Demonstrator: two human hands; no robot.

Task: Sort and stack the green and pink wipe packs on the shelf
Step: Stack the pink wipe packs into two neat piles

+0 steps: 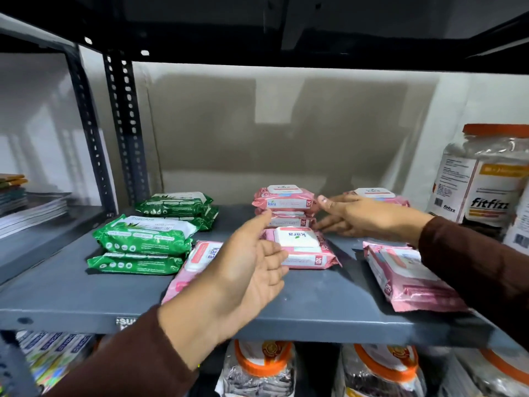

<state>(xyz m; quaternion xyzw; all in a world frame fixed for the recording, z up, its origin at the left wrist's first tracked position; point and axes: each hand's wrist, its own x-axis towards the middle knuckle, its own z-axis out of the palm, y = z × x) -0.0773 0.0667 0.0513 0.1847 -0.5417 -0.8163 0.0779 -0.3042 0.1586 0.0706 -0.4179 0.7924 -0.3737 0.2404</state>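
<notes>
Both hands are spread open, gripping nothing; the left hand [252, 270] and right hand [352, 216] flank a pink stack [286, 207]; just below the fingertips lies a single pink pack [303, 247]; left of the left hand, two green stacks [143, 242] sit on the grey shelf [315, 308].

Open hands [252, 270] flanking pink packs [286, 204]

Both arms reach forward in brown sleeves. Left hand [252, 270] is open, palm facing right, fingers loose; right hand [355, 214] is open too, fingers spread leftward.
</notes>
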